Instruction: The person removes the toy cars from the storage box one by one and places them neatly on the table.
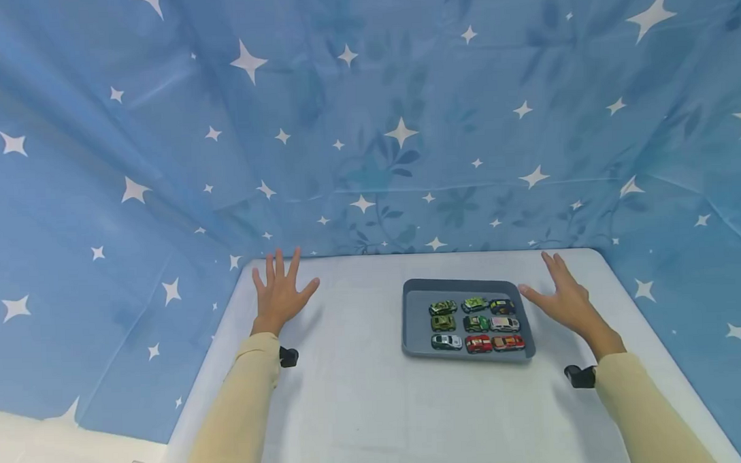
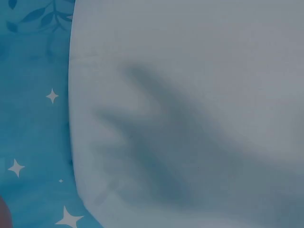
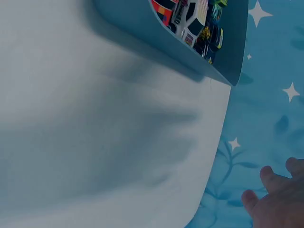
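Observation:
A grey-blue tray [image 1: 464,284] sits on the white table [image 1: 364,395], right of centre, holding several small toy cars [image 1: 476,323] in rows; green ones, red ones and a white one show. My right hand [image 1: 563,296] hovers flat with spread fingers just right of the tray, holding nothing. My left hand [image 1: 279,289] hovers flat with spread fingers near the table's far left corner, well apart from the tray, also holding nothing. The right wrist view shows the tray wall [image 3: 190,52], some toy cars [image 3: 194,21] and fingertips [image 3: 266,183]. The left wrist view shows only a hand shadow on the table [image 2: 190,71].
Blue cloth with white stars [image 1: 367,122] hangs behind and on both sides of the table. The table's far edge [image 1: 420,255] meets this cloth. Black wrist camera mounts [image 1: 579,375] show at both cream sleeves.

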A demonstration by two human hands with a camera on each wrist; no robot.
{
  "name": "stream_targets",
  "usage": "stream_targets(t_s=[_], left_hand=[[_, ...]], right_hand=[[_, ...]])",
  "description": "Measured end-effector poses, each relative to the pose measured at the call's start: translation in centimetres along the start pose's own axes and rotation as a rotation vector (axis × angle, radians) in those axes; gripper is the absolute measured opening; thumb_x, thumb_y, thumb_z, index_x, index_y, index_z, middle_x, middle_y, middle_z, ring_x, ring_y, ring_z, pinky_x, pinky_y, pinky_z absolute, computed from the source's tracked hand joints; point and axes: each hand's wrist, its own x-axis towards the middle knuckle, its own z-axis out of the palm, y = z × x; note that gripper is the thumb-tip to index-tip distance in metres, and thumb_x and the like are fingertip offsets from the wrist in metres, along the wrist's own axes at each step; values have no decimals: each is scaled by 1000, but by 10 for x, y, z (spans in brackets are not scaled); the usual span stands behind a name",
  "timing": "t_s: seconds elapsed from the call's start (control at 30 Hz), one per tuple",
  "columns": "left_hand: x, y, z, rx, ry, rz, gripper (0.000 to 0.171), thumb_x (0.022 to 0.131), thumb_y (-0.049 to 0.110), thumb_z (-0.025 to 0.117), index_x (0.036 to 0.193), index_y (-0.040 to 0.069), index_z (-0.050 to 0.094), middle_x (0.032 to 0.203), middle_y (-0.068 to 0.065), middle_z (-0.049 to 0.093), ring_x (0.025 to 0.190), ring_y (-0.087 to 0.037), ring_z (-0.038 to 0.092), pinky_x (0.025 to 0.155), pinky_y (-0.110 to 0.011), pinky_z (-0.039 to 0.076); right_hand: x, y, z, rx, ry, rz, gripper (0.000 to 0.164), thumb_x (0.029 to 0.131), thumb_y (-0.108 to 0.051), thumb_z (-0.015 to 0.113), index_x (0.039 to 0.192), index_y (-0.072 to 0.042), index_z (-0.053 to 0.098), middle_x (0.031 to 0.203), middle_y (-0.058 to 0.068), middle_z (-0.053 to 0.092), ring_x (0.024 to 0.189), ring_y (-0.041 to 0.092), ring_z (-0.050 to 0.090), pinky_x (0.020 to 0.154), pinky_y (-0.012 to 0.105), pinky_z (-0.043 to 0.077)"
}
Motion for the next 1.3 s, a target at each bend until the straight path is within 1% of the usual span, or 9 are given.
stream_targets(t_s=[0.13,0.4,0.57,0.73,0.93,1.03,1.1,1.2,1.3], left_hand=[[-2,1,-1,-16,-10,-4,93,105,63,54,175,21,10,177,-25,-5,162,-44,-11,120,-71,-18],[-3,0,2,-19,-11,-10,93,105,62,55,175,21,11,177,-25,-4,162,-44,-11,120,-72,-17],[-3,-1,4,-28,-7,-4,92,105,61,56,175,20,12,177,-26,-2,162,-44,-12,120,-72,-17],[-3,-2,5,-17,-7,-2,92,105,63,53,175,19,12,176,-27,0,162,-45,-11,120,-74,-14],[-3,0,5,-16,-10,-3,93,105,63,53,175,18,11,176,-26,-2,161,-46,-10,120,-74,-14],[-3,2,5,-8,-1,-2,92,105,61,54,175,17,13,176,-28,2,161,-48,-6,120,-75,-11],[-3,3,6,-1,3,-3,91,105,59,55,175,17,14,175,-29,3,161,-48,-3,120,-75,-9],[-4,4,8,-3,-5,-4,91,106,59,55,175,17,13,176,-29,2,161,-48,-3,120,-75,-9],[-4,5,11,-2,-20,-12,91,106,60,54,175,18,12,176,-27,-1,162,-47,-6,120,-75,-10]], right_hand=[[-9,-3,6,30,4,-40,108,104,-57,65,171,-4,0,173,33,-10,151,68,3,107,91,1],[-33,-3,20,70,8,-85,112,100,-52,74,173,-9,1,175,28,-5,154,63,7,107,92,8],[-51,-1,26,142,-4,-50,115,99,-46,78,173,-13,-4,176,27,-1,155,61,10,108,88,19],[-64,-3,39,185,-57,33,119,97,-49,79,173,-15,-6,172,35,8,150,66,17,104,89,25],[-71,3,57,209,-98,89,117,97,-47,79,174,-19,-5,168,41,15,148,69,19,105,89,25],[-74,8,67,217,-106,98,118,96,-48,80,174,-19,-3,166,42,17,147,70,20,107,88,24],[-76,12,72,220,-110,96,119,95,-48,81,174,-18,-1,167,42,18,148,69,20,109,86,24],[-78,17,79,230,-107,84,118,94,-47,82,174,-17,1,168,39,18,149,67,18,112,84,22],[-79,20,85,243,-90,66,117,94,-45,82,175,-18,2,170,36,17,151,66,17,113,83,21]])
